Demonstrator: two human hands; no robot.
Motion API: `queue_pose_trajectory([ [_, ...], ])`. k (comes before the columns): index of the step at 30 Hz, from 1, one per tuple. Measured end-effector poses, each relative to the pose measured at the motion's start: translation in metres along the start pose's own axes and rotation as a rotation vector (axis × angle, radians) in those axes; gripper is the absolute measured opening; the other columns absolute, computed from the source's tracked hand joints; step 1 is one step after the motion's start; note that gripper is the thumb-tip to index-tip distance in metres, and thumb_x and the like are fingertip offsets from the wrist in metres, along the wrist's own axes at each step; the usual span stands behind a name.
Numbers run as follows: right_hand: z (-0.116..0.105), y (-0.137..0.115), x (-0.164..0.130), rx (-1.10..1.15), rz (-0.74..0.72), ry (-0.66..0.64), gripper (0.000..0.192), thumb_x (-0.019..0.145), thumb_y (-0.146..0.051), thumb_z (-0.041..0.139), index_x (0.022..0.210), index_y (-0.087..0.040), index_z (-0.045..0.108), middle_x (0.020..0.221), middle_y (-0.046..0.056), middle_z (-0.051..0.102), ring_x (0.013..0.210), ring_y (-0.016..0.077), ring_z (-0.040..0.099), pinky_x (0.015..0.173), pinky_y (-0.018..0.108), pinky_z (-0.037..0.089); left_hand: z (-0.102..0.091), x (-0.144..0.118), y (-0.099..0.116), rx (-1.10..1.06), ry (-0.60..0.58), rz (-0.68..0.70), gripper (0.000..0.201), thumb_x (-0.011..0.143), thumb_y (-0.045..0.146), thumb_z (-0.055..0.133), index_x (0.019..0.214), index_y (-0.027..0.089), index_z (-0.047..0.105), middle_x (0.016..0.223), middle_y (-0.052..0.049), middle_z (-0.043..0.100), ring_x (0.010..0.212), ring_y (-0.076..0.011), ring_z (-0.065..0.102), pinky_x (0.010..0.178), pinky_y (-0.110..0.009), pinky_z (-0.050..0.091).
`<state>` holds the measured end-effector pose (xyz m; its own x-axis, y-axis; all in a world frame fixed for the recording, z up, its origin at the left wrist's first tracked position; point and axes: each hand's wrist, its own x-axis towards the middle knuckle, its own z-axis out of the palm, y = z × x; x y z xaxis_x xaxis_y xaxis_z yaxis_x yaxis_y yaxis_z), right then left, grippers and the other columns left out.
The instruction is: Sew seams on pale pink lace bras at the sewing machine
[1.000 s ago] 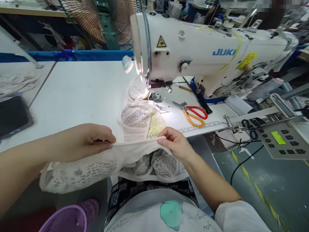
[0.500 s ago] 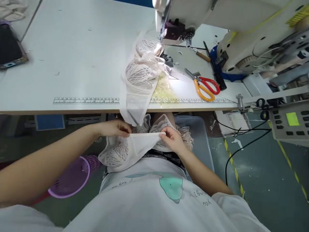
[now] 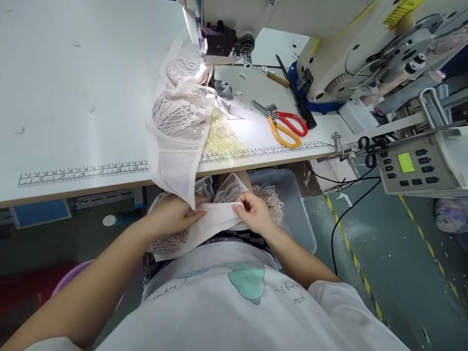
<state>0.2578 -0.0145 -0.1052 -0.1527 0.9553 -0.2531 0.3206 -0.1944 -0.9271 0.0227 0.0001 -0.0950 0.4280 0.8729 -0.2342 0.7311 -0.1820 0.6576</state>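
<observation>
The lace garment piece (image 3: 215,214) lay in the person's lap, just below the front edge of the sewing table (image 3: 73,97), with its plain band stretched flat between the two hands. The left hand (image 3: 171,217) pinched one end of that band between thumb and fingers, and the right hand (image 3: 256,212) pinched the other end the same way, the two hands close together. It looked light, thin and limp, the open lace likely to snag or stretch if tugged, so the firmer plain band seemed the better place to grip than the lace itself. More joined lace pieces (image 3: 179,117) trailed from the lap up over the table edge, across the printed ruler strip (image 3: 84,171) and on to the needle area of the sewing machine (image 3: 329,44), so any pull downward would probably drag that chain along. A clear plastic bin (image 3: 296,204) sat just beside the right hand, holding further lace. On the table to the right lay scissors (image 3: 287,127) with red and orange handles, well apart from the hands. A control panel (image 3: 413,165) hung off the right end. The table's left side offered broad open room, while the lap space under the edge was tight.
</observation>
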Motion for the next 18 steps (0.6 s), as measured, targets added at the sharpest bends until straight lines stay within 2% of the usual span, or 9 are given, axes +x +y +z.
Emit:
queue_pose_trajectory([
  [3,-0.003,-0.010,-0.008,-0.015,-0.037,-0.022,0.015,0.069,-0.036,0.057,0.069,-0.022,0.053,0.061,-0.003,0.051,0.056,0.0122,0.044,0.052,0.025,0.035,0.022,0.004,0.024,-0.012,0.061,0.149,0.042,0.085,0.045,0.045,0.107,0.016,0.066,0.103,-0.013,0.069,0.099,-0.0280,0.061,0.090,-0.042,0.046],
  [5,-0.004,-0.014,-0.011,-0.017,-0.061,-0.039,0.015,0.071,-0.036,0.057,0.070,-0.022,0.052,0.063,-0.002,0.052,0.059,0.0126,0.046,0.053,0.025,0.036,0.033,0.009,0.037,-0.036,0.120,0.261,0.035,0.090,0.038,0.041,0.097,0.016,0.067,0.090,-0.010,0.069,0.089,-0.0235,0.062,0.083,-0.037,0.048],
  [8,-0.007,-0.015,-0.014,0.003,-0.055,-0.083,0.017,0.073,-0.037,0.057,0.072,-0.021,0.053,0.066,-0.001,0.054,0.061,0.0128,0.047,0.054,0.025,0.038,0.036,0.013,0.048,-0.112,0.165,0.357,0.032,0.093,0.030,0.040,0.083,0.016,0.067,0.070,-0.005,0.065,0.070,-0.0174,0.061,0.067,-0.029,0.048],
  [13,-0.020,-0.022,-0.015,0.022,-0.051,-0.157,0.018,0.071,-0.036,0.062,0.076,-0.019,0.057,0.068,-0.002,0.054,0.060,0.0111,0.047,0.056,0.024,0.039,0.022,0.011,0.051,-0.428,0.076,0.239,0.022,0.088,0.028,0.051,0.079,0.018,0.068,0.072,-0.002,0.066,0.065,-0.0135,0.060,0.060,-0.023,0.046],
  [18,-0.026,-0.031,-0.014,0.037,-0.100,-0.181,0.010,0.074,-0.029,0.060,0.073,-0.019,0.057,0.063,-0.003,0.056,0.059,0.0108,0.050,0.056,0.023,0.042,0.012,0.007,0.057,-0.469,-0.014,0.151,0.023,0.086,0.031,0.052,0.077,0.019,0.069,0.073,-0.002,0.066,0.065,-0.0142,0.059,0.059,-0.024,0.046],
])
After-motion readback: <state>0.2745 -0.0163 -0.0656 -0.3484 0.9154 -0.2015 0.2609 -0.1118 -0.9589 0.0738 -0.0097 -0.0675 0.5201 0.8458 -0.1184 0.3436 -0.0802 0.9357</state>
